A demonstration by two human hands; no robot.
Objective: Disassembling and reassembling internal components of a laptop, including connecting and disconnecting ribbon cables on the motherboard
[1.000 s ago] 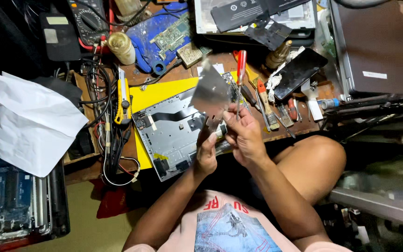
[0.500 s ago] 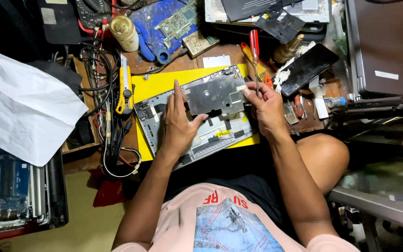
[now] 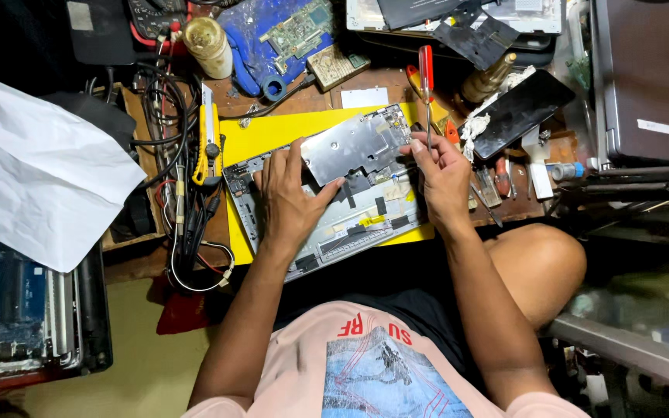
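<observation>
Pink T-shirt (blue printed panel), black shorts.

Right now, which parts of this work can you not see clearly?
Head view only:
- Screwdriver tip: hidden behind the right hand.
- Laptop chassis middle: covered by the metal plate and the left hand.
- Screws: too small.
- Second laptop: cut by the right edge.

Both my forearms reach forward from my chest, bare to the elbows and spread a little apart. My left hand (image 3: 288, 203) lies palm down, fingers stretched ahead and the thumb angled out to the right. My right hand (image 3: 441, 172) is curled, wrist slightly raised, with thumb and fingertips pinched together near its upper edge. My bare right knee juts out beside that arm.
</observation>
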